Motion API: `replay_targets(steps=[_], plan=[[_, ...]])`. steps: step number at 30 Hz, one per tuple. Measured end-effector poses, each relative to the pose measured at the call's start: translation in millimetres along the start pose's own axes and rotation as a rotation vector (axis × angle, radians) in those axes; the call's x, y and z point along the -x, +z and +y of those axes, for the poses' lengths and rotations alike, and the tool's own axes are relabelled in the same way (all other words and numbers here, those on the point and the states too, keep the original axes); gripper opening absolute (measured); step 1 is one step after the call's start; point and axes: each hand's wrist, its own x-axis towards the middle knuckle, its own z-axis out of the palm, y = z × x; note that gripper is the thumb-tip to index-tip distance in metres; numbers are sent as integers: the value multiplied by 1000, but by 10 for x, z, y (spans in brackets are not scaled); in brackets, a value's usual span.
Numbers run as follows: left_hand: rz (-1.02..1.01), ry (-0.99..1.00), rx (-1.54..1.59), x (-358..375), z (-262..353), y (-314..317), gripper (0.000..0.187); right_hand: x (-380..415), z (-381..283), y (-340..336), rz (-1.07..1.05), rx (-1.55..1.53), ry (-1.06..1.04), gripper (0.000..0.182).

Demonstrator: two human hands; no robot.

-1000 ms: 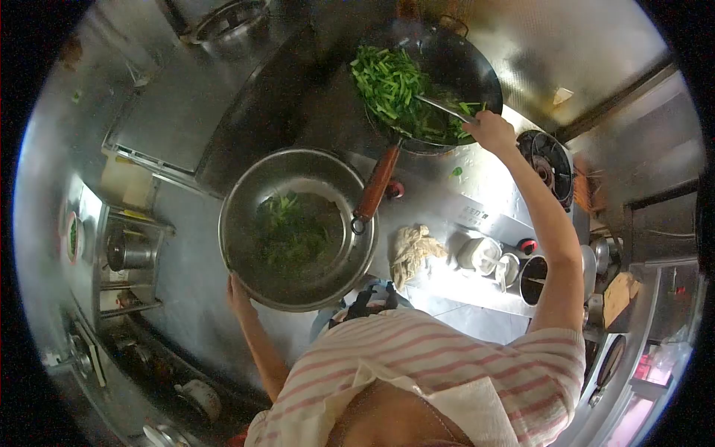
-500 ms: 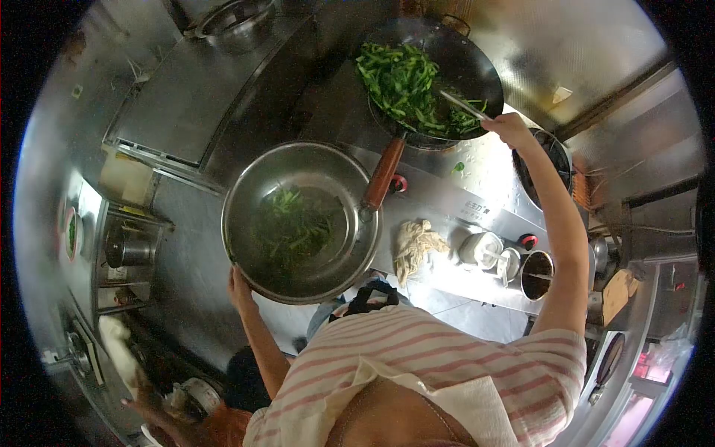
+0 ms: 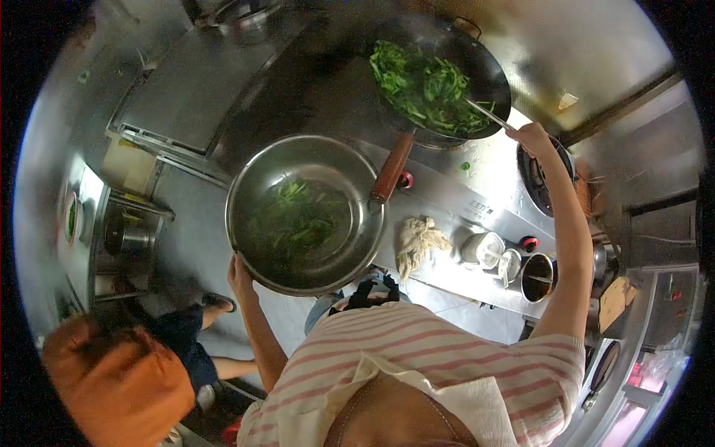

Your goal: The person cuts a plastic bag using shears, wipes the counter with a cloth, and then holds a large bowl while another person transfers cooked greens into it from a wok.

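My left hand [image 3: 240, 279] grips the lower left rim of a large stainless steel bowl [image 3: 257, 175], which has some green leafy vegetable [image 3: 294, 216] in its bottom. My right hand [image 3: 532, 139] is closed around a slim metal utensil [image 3: 490, 115] whose far end is among the greens, so its kind is hidden. Chopped leafy greens [image 3: 424, 86] lie in a dark wok [image 3: 488, 71] on the stove. The wok's wooden handle [image 3: 392, 167] points toward me, its end over the bowl's right rim.
On the stove front are a crumpled cloth [image 3: 419, 244], a white container [image 3: 482, 249] and a dark pot [image 3: 537, 277]. A second burner [image 3: 534, 175] sits right of the wok. Another person in an orange top [image 3: 123, 380] stands at lower left. Shelving [image 3: 123, 231] lines the left.
The utensil has shifted right in the wok, and the greens have been pushed about. The bowl tracks slightly up and right. The person in orange has come further into view at lower left.
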Motion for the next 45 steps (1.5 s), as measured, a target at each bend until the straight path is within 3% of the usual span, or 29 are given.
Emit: replay_targets(steps=[3,7,9,12,15,18,21,22,23,24,27,29,30,32,34,36,38,40,41,43,45], plan=[[46,-2,35,13,9,26,50,143,-120,-143,25,37,51,36],[-54,-49,-40,212,319,116,48,381,-421,-458,117,274,-174,40],[-73,62,-48,57,106,36,45,568,-645,-569,139,166,-129,40],[-58,-10,-30,114,176,51,43,813,-1038,-788,55,330,-143,38],[-96,-59,3,173,252,79,42,1212,-1565,-622,11,199,-231,32],[-83,11,68,147,195,100,40,1538,-2100,-289,39,549,-458,31],[-88,22,39,120,175,96,41,1613,-2492,589,126,818,-816,27],[-72,-23,28,104,164,98,41,1513,-2582,1023,40,1116,-777,19],[-58,-64,16,94,166,101,42,1397,-2524,1354,257,1104,-1150,14],[-59,-59,16,70,157,94,42,1542,-2684,1503,322,1298,-1162,14],[-29,-77,-25,65,99,39,44,1508,-2795,1274,475,1267,-1145,12],[-59,-88,22,107,130,56,46,1462,-2898,803,145,1141,-835,23],[-64,-85,24,137,186,74,46,1326,-2742,566,223,934,-985,32],[-98,-94,-17,187,294,90,47,1375,-2775,209,88,886,-652,35],[-77,-54,-51,86,256,68,45,978,-2270,-147,97,709,-630,36],[-63,-21,-85,-45,277,44,44,731,-1926,-540,-58,610,-361,38],[24,-6,-259,-243,351,75,41,730,-1650,-823,33,663,-360,38],[-127,236,-396,-826,-28,-49,43,851,-1469,-1097,148,868,-286,41],[-86,199,-501,-951,-12,-31,46,873,-1337,-1186,173,873,-233,41],[-101,196,-536,-851,52,117,53,882,-1034,-1312,391,993,-372,43],[-134,257,-508,-736,28,181,56,822,-1091,-1340,293,1159,-135,40]])
